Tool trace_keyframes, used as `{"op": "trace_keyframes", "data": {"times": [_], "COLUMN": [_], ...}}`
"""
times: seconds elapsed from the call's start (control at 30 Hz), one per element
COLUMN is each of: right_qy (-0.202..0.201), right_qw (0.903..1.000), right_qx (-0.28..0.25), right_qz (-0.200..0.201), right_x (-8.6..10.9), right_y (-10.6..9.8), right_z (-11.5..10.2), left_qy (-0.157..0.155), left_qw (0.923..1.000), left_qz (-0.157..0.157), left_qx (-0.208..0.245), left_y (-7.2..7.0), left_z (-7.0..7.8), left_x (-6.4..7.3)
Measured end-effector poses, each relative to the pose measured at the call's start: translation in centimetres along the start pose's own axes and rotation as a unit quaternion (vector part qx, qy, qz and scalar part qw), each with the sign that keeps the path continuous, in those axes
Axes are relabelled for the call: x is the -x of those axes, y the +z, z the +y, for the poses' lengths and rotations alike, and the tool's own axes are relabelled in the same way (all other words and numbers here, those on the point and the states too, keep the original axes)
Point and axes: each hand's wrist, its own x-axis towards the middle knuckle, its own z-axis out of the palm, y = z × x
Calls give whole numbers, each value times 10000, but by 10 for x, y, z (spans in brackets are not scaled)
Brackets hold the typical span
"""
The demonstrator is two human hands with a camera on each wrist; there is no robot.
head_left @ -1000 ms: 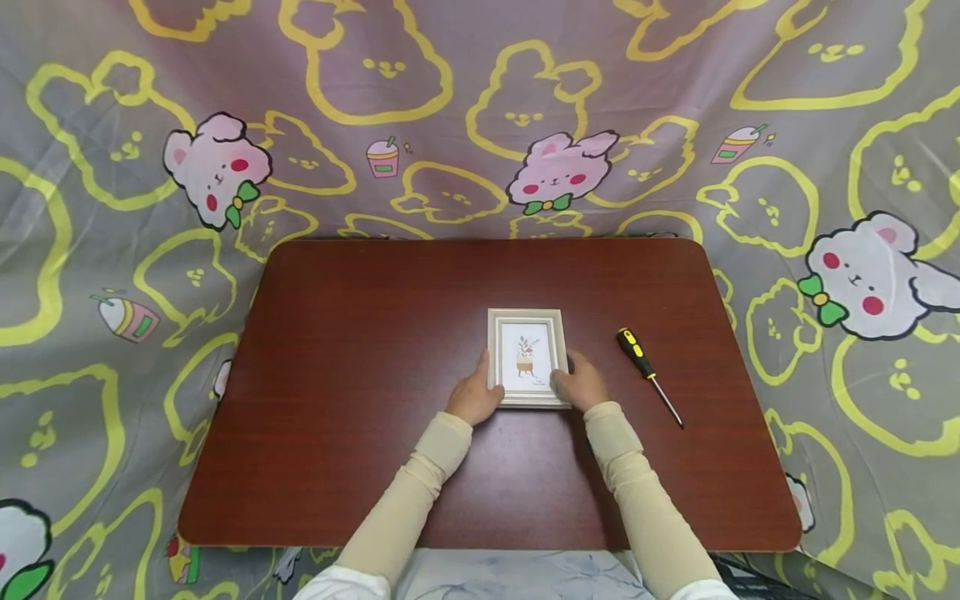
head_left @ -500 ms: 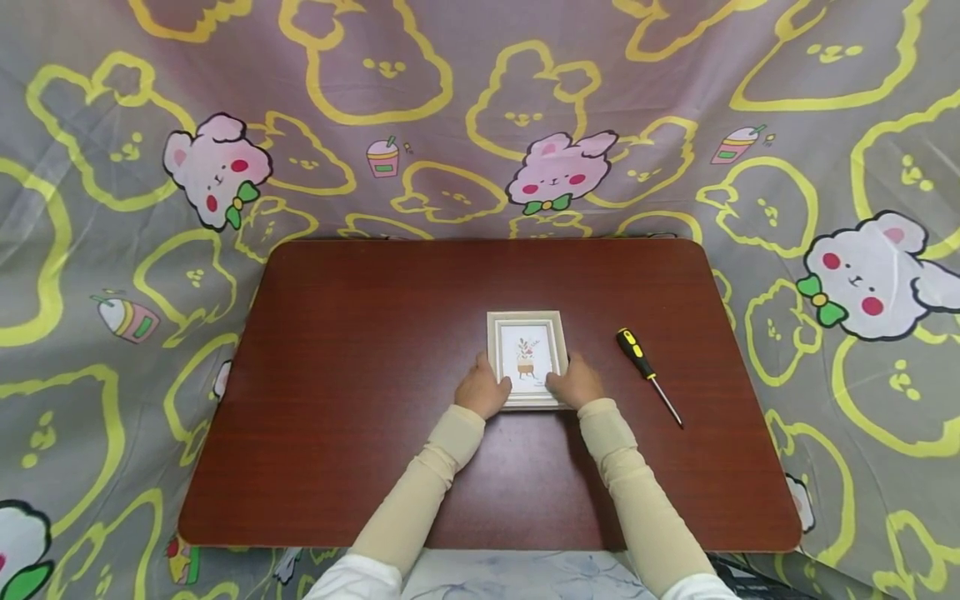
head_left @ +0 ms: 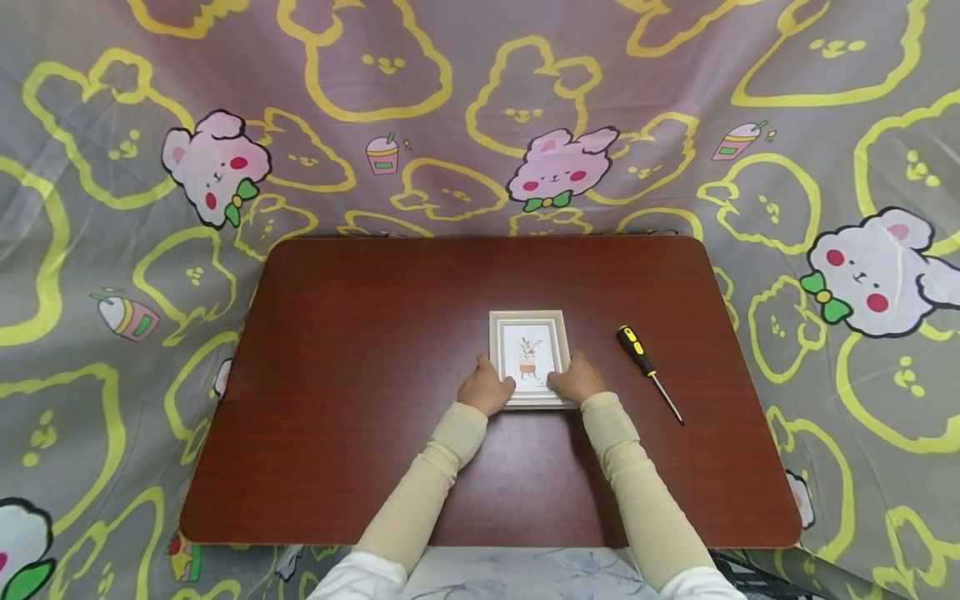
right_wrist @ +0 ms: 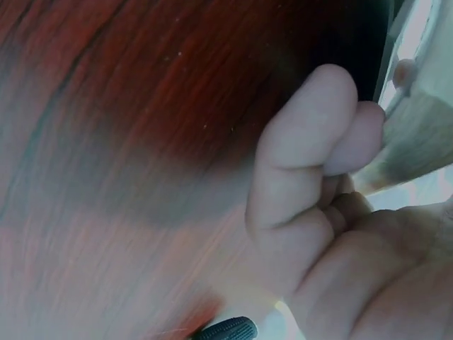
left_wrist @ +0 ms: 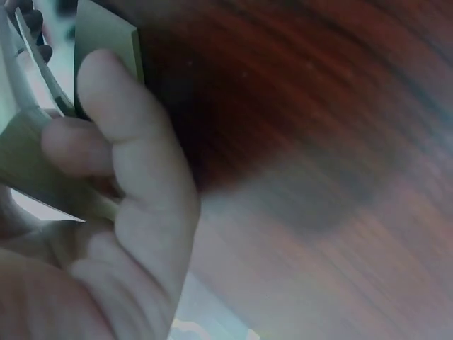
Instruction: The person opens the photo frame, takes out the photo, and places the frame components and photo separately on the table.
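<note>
A cream picture frame (head_left: 527,354) with a potted plant picture in it faces up near the middle of the table. My left hand (head_left: 486,389) grips its lower left side, thumb on the front and fingers behind the edge. At the lower right side my right hand (head_left: 577,381) holds it the same way. Curled fingers (left_wrist: 148,163) show at the frame's edge in the left wrist view. The right wrist view has curled fingers (right_wrist: 304,156) beside the pale frame edge (right_wrist: 425,134). Whether the frame touches the table is unclear.
A black and yellow screwdriver (head_left: 636,353) lies to the right of the frame, its tip toward the front right. The brown table (head_left: 337,375) has rounded corners. A patterned curtain (head_left: 450,100) hangs behind and at both sides.
My hands have slid slightly inward along the frame, and the thumbs now reach further over its front. The frame has shifted only a little. The screwdriver has stayed in place.
</note>
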Motion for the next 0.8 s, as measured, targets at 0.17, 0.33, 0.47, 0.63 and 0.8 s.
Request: {"op": "trace_keyframes", "data": {"times": [0.17,0.33,0.47,0.63,0.8], "right_qy": [84,113,22,-266,-732], "right_qw": [10000,9999,9998,9985,9932], "right_qx": [7,63,116,198,377], "right_qz": [-35,-6,141,438,820], "right_x": [-1,1,1,0,-5], "right_y": [5,6,3,1,3], "right_z": [0,-3,-10,-18,-24], "left_qy": [-92,-38,194,562,704], "left_qw": [9999,9999,9991,9948,9895], "left_qz": [-48,93,375,762,1142], "left_qx": [69,52,-91,-388,-536], "left_y": [0,1,0,-8,-22], "left_z": [0,0,-2,-5,-5], "left_x": [-1,-2,-3,-4,-6]}}
